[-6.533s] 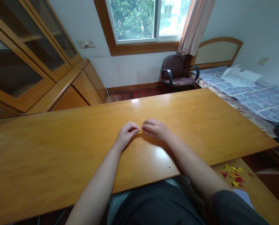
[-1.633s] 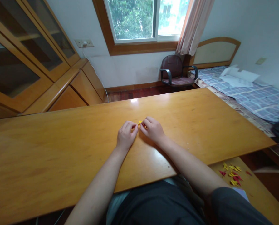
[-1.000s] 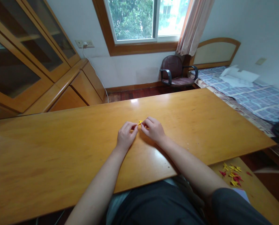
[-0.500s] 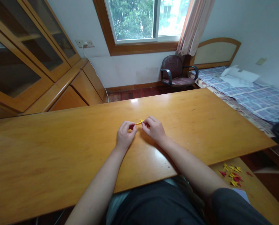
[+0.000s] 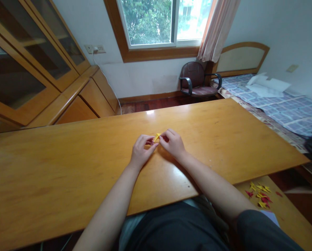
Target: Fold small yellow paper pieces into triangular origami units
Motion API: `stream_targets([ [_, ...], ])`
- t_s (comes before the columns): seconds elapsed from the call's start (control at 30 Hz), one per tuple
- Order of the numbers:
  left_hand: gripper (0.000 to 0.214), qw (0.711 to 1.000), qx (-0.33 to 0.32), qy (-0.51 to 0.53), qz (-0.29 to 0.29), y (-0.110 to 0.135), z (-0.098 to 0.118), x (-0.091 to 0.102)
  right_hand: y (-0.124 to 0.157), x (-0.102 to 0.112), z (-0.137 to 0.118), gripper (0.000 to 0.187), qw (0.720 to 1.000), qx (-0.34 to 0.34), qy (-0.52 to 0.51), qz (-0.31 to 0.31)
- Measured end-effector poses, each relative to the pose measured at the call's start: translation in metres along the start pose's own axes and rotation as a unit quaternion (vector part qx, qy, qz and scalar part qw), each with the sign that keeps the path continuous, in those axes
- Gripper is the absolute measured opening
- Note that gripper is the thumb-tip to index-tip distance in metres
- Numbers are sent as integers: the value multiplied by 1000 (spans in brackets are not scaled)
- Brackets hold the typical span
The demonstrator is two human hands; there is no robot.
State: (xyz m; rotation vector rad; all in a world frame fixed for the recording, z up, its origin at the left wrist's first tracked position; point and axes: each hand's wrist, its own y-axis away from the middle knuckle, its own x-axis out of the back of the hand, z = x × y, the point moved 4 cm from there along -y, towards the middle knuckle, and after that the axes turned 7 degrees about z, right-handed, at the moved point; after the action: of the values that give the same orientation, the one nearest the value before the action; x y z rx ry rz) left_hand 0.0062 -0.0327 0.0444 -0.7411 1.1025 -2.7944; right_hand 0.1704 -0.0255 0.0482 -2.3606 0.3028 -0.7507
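Observation:
A small folded yellow paper piece (image 5: pixel 157 136) sits between my two hands over the middle of the wooden table (image 5: pixel 67 167). My left hand (image 5: pixel 141 151) pinches it from the left with curled fingers, and a bit of red shows at its fingertips. My right hand (image 5: pixel 172 143) pinches the same piece from the right. Both hands rest on the tabletop. Most of the paper is hidden by my fingers.
A lower wooden surface (image 5: pixel 289 212) at my right carries several small yellow and red folded paper pieces (image 5: pixel 260 196). Beyond the table stand a dark office chair (image 5: pixel 195 79), a bed (image 5: pixel 284 104) on the right and glass-door cabinets (image 5: pixel 27 66) on the left.
My hands have shifted slightly away from me on the table and kept working the yellow piece. It now sticks up a little more between my fingertips.

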Motion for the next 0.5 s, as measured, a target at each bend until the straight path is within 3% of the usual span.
stream_targets([
  [0.13, 26, 1000, -13, 8, 0, 0, 0, 0, -1, 1, 0, 11, 1000, -19, -18, 5],
  [0.5, 5, 995, -62, -61, 47, -2, 6, 7, 0, -2, 0, 13, 999, -13, -37, -16],
])
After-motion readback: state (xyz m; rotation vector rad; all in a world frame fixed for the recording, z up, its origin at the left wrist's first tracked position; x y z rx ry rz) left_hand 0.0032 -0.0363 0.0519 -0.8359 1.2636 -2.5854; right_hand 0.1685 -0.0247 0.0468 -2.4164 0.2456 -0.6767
